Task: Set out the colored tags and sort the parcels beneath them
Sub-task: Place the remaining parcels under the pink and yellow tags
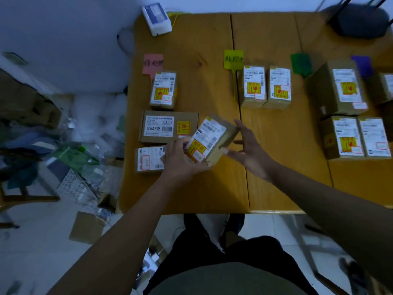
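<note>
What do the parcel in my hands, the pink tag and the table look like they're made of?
Parcel: brown cardboard, matte, with a glossy-looking white label and a yellow sticker.
Pink tag: probably thin plastic or card; flat, with handwriting on it.
Table: wood or wood-look laminate; grain, a knot and plank seams show, with a slight sheen.

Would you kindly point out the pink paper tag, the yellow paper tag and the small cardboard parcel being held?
Pink paper tag (153,63): head view, middle of its face.
Yellow paper tag (233,58): head view, on the handwriting.
Small cardboard parcel being held (207,138): head view, on its white label.
</note>
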Available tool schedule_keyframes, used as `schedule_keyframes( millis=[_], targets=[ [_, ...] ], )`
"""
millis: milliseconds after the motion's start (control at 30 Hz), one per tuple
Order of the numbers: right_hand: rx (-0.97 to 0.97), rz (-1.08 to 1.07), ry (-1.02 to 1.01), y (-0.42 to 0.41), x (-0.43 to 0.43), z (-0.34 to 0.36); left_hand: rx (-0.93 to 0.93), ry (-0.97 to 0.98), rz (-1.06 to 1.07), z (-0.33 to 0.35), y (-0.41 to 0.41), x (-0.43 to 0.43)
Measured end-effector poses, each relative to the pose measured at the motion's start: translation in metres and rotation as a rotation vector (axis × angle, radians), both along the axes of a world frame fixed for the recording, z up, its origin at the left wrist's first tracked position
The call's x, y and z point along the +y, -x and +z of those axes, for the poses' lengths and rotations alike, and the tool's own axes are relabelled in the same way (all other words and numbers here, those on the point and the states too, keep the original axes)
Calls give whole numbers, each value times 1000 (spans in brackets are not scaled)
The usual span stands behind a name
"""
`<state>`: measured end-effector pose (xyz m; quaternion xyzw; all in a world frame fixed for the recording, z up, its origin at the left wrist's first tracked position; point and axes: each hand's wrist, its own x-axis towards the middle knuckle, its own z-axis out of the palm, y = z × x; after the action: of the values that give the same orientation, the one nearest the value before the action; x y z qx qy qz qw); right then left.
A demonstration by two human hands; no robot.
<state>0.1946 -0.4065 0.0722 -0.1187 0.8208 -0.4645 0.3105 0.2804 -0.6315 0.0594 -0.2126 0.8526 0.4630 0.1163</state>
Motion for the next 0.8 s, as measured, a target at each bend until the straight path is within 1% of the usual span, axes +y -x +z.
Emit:
schedule_keyframes(
  millis=[67, 100, 233, 300, 367, 433, 567, 800],
  targets=[
    [-137, -152, 178, 5, -11, 21, 49, -97, 122, 24, 10, 8],
    [-163, -202, 247, 9, -18, 31, 87, -134, 159, 34, 15, 13],
    [-160, -341, 451, 32, -41, 68, 256, -388, 224, 67, 30, 27],
    [-178, -354, 514, 46, -42, 86, 316, -506, 287, 80, 39, 21],
    [-182, -302, 548, 55, -39, 100, 360, -582, 298, 92, 47, 12],
    [-183, -261, 568, 61, -37, 109, 394, -628, 258, 101, 53, 7],
    [-180, -243, 585, 67, -34, 118, 410, -612, 209, 113, 55, 7],
    [-190, -214, 540, 71, -26, 112, 363, -646, 228, 110, 56, 16]
  ],
)
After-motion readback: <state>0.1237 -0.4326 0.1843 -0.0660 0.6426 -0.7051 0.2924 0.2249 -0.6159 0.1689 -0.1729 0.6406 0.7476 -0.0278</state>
